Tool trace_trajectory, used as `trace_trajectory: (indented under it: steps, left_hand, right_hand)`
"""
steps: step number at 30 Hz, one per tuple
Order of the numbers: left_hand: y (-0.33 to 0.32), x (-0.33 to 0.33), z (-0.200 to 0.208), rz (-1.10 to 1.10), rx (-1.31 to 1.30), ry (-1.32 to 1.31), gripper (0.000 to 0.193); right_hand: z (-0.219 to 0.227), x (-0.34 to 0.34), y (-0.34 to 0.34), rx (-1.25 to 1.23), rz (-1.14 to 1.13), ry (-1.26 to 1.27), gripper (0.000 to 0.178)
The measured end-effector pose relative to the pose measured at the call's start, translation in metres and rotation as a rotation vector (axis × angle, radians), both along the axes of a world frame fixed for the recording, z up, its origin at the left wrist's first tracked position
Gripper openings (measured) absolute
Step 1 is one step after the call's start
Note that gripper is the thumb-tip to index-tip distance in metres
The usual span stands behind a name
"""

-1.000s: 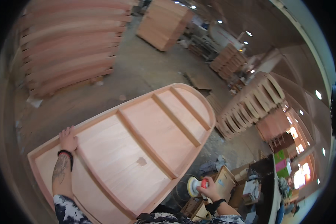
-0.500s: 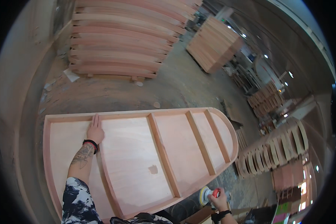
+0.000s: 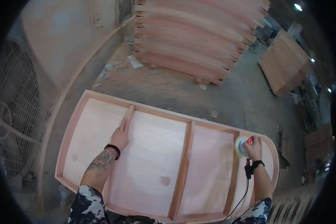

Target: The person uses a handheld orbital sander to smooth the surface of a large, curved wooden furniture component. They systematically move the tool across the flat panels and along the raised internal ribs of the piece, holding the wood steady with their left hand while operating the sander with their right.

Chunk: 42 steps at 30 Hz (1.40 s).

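A shallow wooden frame (image 3: 68,141) with a flat bottom, several crossbars and a rounded right end lies before me. My left hand (image 3: 120,137) rests on the left crossbar (image 3: 131,109), its fingers stretched along the wood. In my right hand (image 3: 254,150) is a sander (image 3: 239,147) with a red top and a pale, yellow-edged disc. The disc is tilted on edge at the crossbar (image 3: 233,181) near the rounded end; whether it touches the wood I cannot tell. A black cord (image 3: 245,194) runs down from the sander past my right wrist.
Curved wooden pieces (image 3: 186,41) are stacked high beyond the frame. Another wooden stack (image 3: 285,61) stands at the far right. A wire-mesh guard (image 3: 16,108) and a wall are on the left. Scraps and round discs (image 3: 214,114) litter the floor. Curved slats (image 3: 291,210) stand at the lower right.
My right hand has brought the sander up from beside the frame's near edge to a crossbar near the rounded end. The view has shifted left. My left hand stays at the same crossbar.
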<state>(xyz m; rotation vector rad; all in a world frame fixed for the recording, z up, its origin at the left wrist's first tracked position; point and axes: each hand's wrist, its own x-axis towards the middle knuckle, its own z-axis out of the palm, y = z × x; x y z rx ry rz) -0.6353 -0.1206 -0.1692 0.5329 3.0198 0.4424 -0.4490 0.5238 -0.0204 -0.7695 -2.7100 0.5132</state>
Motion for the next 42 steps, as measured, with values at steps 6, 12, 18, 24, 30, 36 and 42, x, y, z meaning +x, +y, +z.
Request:
trace_trajectory:
  steps: [6, 12, 18, 24, 30, 36, 42]
  left_hand:
    - [0.011, 0.006, 0.020, 0.011, -0.051, -0.146, 0.082]
    - [0.020, 0.005, 0.015, -0.018, 0.017, -0.228, 0.078]
    - [-0.026, -0.010, 0.038, -0.180, 0.440, -0.593, 0.074]
    - [-0.223, -0.020, 0.127, 0.044, -0.027, -0.579, 0.049]
    - [-0.311, -0.100, 0.154, 0.253, -0.184, -0.272, 0.056]
    - [-0.243, -0.214, 0.034, 0.081, -0.063, 0.089, 0.063]
    - [-0.243, -0.249, -0.009, 0.063, 0.317, -0.132, 0.060]
  right_hand:
    - [-0.033, -0.109, 0.000, 0.045, 0.105, 0.006, 0.038]
    - [-0.051, -0.174, -0.066, 0.128, 0.327, -0.071, 0.045]
    - [-0.044, -0.227, -0.169, 0.109, 0.557, -0.135, 0.051]
    - [-0.052, -0.293, -0.263, 0.108, 0.721, -0.152, 0.051]
    - [-0.054, -0.343, -0.356, 0.024, 0.890, -0.111, 0.047]
    - [-0.057, -0.365, -0.418, 0.026, 0.929, -0.172, 0.046]
    - [-0.057, -0.349, -0.361, 0.058, 0.848, -0.221, 0.049]
